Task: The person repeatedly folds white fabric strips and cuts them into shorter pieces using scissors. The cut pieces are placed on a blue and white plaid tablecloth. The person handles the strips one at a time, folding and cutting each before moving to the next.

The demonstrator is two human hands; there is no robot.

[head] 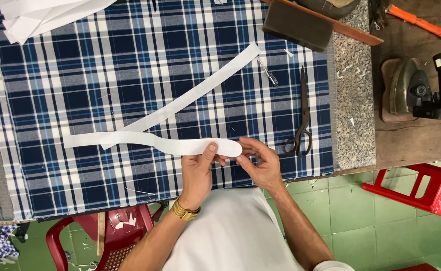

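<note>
We are logging the left hand (pixel 199 173) first: it is pinching the rounded end of a long curved white fabric strip (pixel 150 142), thumb pressing on top and fingers curling beneath. The right hand (pixel 260 163) is meeting the same rounded tip from the other side, its fingertips (pixel 240 158) closing on the edge. A gold-coloured metal wristwatch (pixel 184 211) is sitting on the left wrist.

The strip is lying flat on the blue, white and grey checked cloth (pixel 80 90) that is covering the counter (pixel 353 100), running leftward from the hands. We are noting a second straight white fabric strip (pixel 205 88) crossing it and slanting up to the right.

Just right of the hands, dark metal tailor's shears (pixel 301 118) are lying with handles toward us; a small metal clip (pixel 267 72) is resting near the second strip's upper end. A dark rectangular block (pixel 297 23) is sitting at the top edge, a stack of white cut pieces (pixel 39 15) at top left. Well apart on the right, an old black-handled iron (pixel 416 90) is standing on a brown wooden surface (pixel 406 140), beside a red plastic stool (pixel 426 188).
</note>
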